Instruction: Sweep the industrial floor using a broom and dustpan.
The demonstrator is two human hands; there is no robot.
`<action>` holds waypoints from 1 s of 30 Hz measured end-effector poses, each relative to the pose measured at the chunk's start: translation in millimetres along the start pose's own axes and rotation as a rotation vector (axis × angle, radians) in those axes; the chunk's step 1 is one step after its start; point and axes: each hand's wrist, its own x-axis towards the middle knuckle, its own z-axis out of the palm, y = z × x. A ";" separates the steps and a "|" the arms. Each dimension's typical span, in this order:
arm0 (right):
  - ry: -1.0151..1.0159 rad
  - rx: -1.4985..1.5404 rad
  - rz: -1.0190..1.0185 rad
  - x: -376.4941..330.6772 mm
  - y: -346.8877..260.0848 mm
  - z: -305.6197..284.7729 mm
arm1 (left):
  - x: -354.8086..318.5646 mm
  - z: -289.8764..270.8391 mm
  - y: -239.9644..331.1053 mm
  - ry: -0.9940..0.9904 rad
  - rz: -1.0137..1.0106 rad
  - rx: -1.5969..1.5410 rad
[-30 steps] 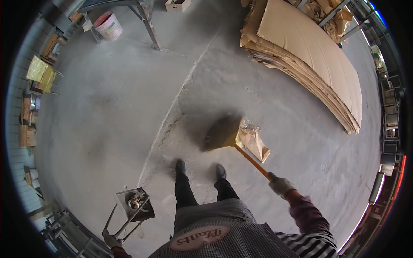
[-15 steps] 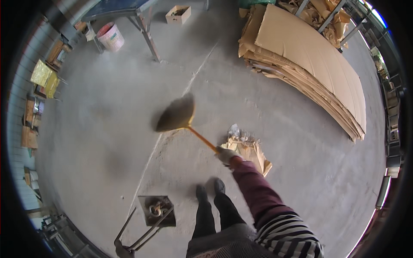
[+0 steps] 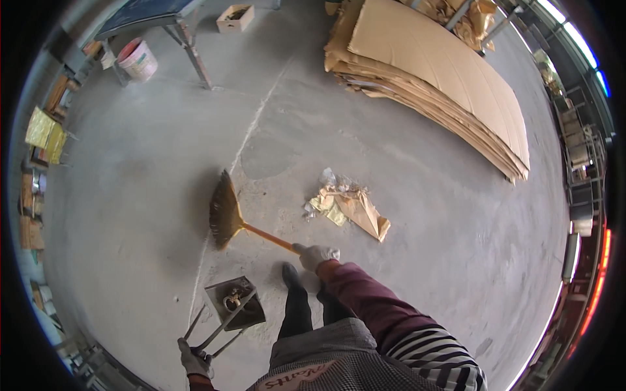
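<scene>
Gloved right hand (image 3: pixel 317 255) grips the broom (image 3: pixel 228 215), arm outstretched; left hand (image 3: pixel 194 360) clasps the dustpan (image 3: pixel 236 304) handle.

Matt, rough concrete floor (image 3: pixel 404 195), dusty and patchy. The broom (image 3: pixel 225 212) shows stiff straw bristles on a smooth orange handle. Both hands wear knitted cloth gloves: right hand (image 3: pixel 316 255), left hand (image 3: pixel 194 360). The dustpan (image 3: pixel 235 303) looks like dull dark metal with thin rod handles. Crumpled paper scraps (image 3: pixel 352 205); matt cardboard sheets (image 3: pixel 437 78) stacked.
</scene>
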 end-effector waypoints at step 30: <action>0.072 1.582 0.362 -335.6 419.8 2.5 | -239.9 426.5 -110.8 -0.727 0.825 1.524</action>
